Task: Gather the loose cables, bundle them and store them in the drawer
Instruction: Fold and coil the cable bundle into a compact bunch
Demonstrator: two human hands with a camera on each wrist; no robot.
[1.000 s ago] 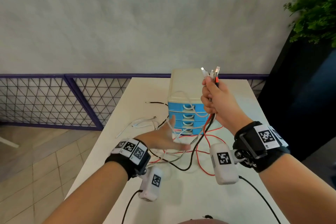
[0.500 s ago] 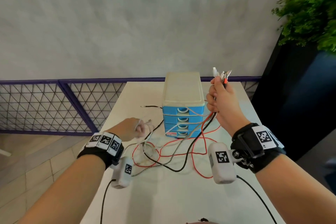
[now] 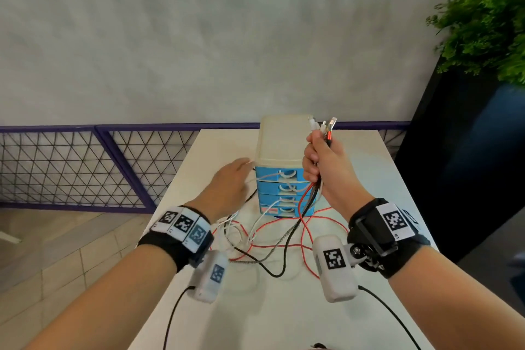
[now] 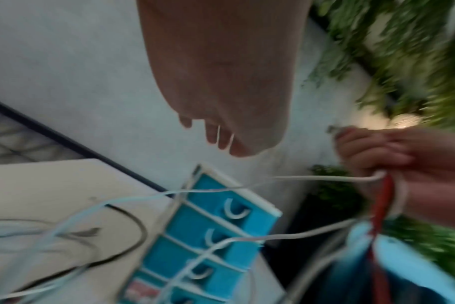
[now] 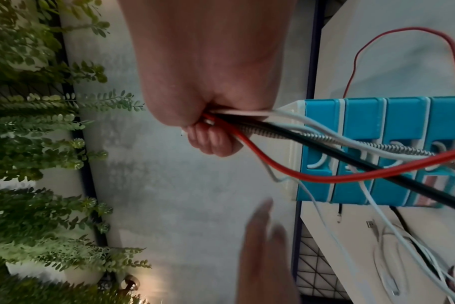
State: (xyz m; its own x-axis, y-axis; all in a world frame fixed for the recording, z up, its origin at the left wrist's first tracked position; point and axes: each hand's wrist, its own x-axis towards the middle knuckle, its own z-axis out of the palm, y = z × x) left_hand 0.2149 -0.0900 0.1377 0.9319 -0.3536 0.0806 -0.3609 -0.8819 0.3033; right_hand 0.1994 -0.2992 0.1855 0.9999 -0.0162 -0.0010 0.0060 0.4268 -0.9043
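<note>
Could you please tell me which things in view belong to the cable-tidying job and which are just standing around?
Part of the job:
- cables, ends gripped in the right hand, the rest trailing over the table
- blue drawer unit, all drawers closed
- left hand, reaching beside the unit

Just around:
- plant
- purple mesh railing

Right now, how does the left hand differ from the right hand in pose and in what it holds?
The right hand is a raised fist gripping the cable ends, red, black, white and braided; the left hand is flat, fingers straight, with a white cable running between them.
The right hand is in front of the drawer unit; the left hand reaches beside it.
Both wear wrist cameras.
</note>
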